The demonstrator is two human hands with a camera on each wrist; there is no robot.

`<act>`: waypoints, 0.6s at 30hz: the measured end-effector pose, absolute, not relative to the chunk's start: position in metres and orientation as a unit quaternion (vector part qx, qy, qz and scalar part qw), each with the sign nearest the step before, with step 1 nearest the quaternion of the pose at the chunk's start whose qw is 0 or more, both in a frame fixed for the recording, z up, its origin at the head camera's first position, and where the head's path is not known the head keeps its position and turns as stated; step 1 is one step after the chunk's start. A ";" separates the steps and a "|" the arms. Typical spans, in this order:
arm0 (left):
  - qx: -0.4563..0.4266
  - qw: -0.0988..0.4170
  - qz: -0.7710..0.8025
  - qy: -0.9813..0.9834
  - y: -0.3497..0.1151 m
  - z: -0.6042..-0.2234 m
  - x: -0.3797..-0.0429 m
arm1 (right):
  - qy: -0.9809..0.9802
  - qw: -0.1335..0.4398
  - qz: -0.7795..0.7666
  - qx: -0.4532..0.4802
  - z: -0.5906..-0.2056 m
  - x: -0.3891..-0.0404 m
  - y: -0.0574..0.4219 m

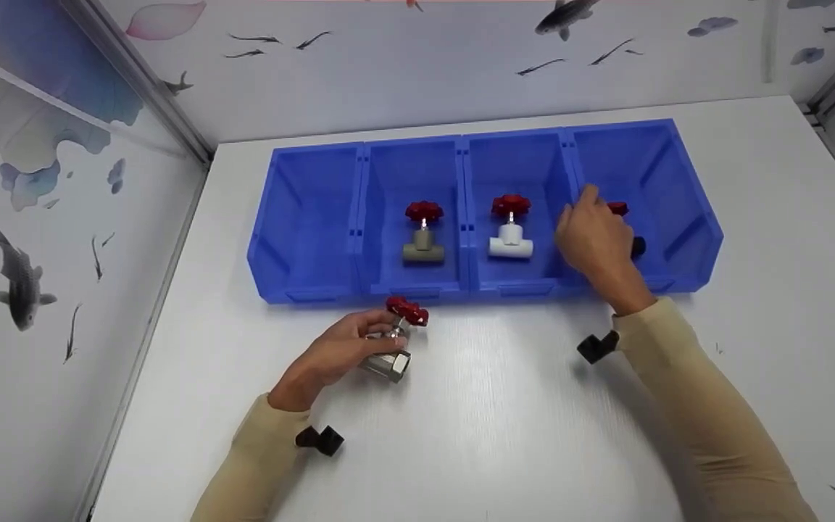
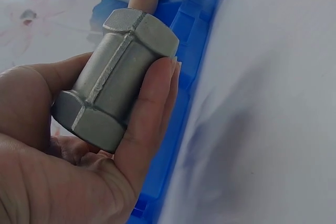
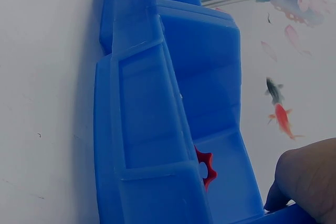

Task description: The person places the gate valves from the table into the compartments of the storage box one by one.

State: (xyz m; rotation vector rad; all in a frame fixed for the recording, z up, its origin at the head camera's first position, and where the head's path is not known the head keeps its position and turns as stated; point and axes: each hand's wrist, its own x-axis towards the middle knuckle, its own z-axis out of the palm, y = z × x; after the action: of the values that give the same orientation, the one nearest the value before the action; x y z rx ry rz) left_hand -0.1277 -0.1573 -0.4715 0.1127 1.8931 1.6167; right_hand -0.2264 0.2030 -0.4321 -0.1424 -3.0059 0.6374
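Observation:
My left hand (image 1: 341, 344) holds a metal valve (image 1: 386, 364) with a red handwheel (image 1: 408, 311), in front of the blue bins. In the left wrist view, the fingers wrap the valve's silver body (image 2: 113, 80), which has hexagonal ends. At the wall between the two rightmost bins is my right hand (image 1: 597, 235), its fingers bent over the blue divider (image 3: 291, 216); the fingertips are mostly hidden. Just right of it, a valve with a red handwheel (image 1: 617, 208) and a black end (image 1: 638, 247) lies partly covered in the rightmost bin (image 1: 678, 217).
Beside that bin, another holds a white valve (image 1: 511, 243) with a red wheel. A grey-brown valve (image 1: 423, 250) with a red wheel sits in the bin left of it. The leftmost bin (image 1: 309, 217) shows only its blue floor. All stand on a white table (image 1: 490, 420) between printed walls.

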 end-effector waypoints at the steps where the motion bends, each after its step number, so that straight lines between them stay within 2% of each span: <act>1: 0.045 0.318 0.613 0.722 -0.158 -0.471 -0.128 | -0.977 0.034 0.207 -0.046 -0.432 -0.226 0.203; 11: 0.053 0.301 0.604 0.736 -0.162 -0.462 -0.126 | -0.976 0.054 0.206 -0.049 -0.433 -0.226 0.203; 18: 0.050 0.305 0.614 0.726 -0.164 -0.459 -0.124 | -0.976 0.047 0.208 -0.050 -0.433 -0.226 0.202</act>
State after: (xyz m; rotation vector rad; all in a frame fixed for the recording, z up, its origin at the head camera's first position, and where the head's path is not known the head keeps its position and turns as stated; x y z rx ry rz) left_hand -0.1235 -0.1635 -0.4587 0.1335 1.9230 1.6248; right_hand -0.2264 0.2023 -0.4331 -0.1513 -2.9779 0.6339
